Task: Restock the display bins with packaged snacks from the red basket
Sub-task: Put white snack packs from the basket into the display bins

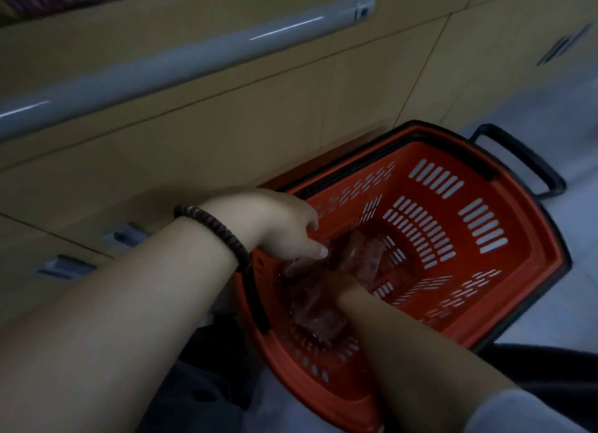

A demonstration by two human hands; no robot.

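Reaching into slotted red plastic basket (453, 229) on pale floor (547, 109), pinching glossy clear packs (359, 254) at its bottom with curled left hand (284, 225), burying right hand (343, 282) among them, grip impossible to tell

Dark beaded bracelet (223, 235) at left hand (278, 225), grey sleeve (517, 413).

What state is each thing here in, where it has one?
red basket, upright on the floor, mostly empty.
black handle, folded outward past the rim.
snack packets, loose in the basket bottom.
left hand, fingers on a packet, grip unclear.
right hand, down among packets, mostly hidden.
drawers, closed.
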